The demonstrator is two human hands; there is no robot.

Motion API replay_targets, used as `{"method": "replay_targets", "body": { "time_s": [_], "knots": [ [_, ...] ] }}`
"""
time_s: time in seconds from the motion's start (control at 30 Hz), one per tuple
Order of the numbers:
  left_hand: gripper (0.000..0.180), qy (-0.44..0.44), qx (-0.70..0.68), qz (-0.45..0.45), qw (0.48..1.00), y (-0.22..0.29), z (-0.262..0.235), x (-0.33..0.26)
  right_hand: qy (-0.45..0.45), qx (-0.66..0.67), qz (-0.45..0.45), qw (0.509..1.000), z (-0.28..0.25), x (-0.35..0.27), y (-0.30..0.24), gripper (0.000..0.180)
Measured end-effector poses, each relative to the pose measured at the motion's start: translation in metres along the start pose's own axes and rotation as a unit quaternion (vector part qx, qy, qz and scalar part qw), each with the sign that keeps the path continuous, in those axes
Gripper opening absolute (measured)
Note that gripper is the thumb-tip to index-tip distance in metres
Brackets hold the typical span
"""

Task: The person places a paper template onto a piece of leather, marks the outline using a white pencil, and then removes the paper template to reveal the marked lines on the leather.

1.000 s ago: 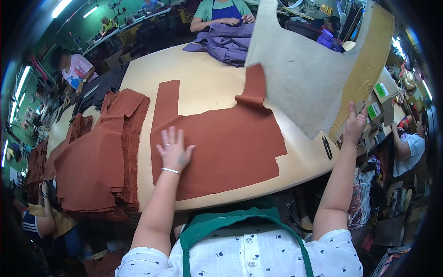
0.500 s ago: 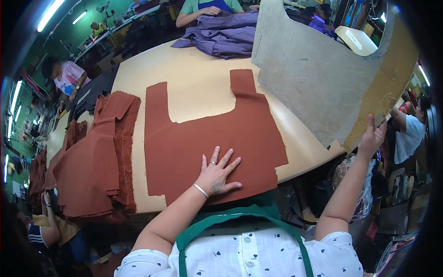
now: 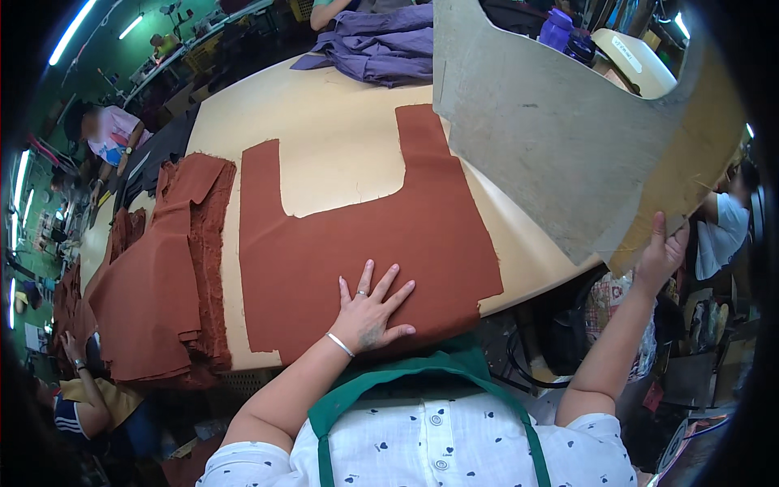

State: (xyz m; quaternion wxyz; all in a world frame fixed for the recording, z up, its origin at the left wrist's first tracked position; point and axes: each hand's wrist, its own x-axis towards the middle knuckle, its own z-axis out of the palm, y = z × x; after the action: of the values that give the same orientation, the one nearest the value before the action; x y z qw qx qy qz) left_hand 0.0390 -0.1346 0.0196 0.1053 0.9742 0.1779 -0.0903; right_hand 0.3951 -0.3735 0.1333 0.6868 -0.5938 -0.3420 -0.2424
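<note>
A rust-brown cut fabric piece (image 3: 357,235) with a deep U-shaped cutout lies flat on the table in front of me. My left hand (image 3: 372,312) rests on its lower part, palm down with fingers spread; a ring and a bracelet show on it. Out to the right, my right hand (image 3: 661,252) is closed on the lower edge of a large grey pattern template (image 3: 552,146) bordered with brown tape. The template is tilted up off the fabric, and its straight left edge comes close to the fabric's upper right arm.
Stacked rust-brown fabric pieces (image 3: 154,276) lie to the left. Crumpled purple fabric (image 3: 377,45) sits at the table's (image 3: 341,174) far side, by another person. A person in a pink shirt (image 3: 114,138) works at far left. Bags (image 3: 608,308) stand below the right edge.
The brown fabric piece lies a little further left in view, with my left hand still flat on it. Its upper right arm, creased before, now looks smoother. My right hand still holds the template.
</note>
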Motion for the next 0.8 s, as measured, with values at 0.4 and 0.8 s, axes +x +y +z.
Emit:
{"method": "replay_targets", "body": {
  "time_s": [0.4,0.8],
  "knots": [
    [0.058,0.137,-0.175,-0.013,0.975,0.006,-0.056,0.092,-0.01,-0.034,-0.07,0.997,0.056,-0.024,0.002,0.027],
    [0.08,0.1,-0.073,-0.187,0.974,0.011,-0.039,0.226,0.031,-0.073,-0.046,0.996,-0.03,-0.018,-0.02,0.032]
  ]
}}
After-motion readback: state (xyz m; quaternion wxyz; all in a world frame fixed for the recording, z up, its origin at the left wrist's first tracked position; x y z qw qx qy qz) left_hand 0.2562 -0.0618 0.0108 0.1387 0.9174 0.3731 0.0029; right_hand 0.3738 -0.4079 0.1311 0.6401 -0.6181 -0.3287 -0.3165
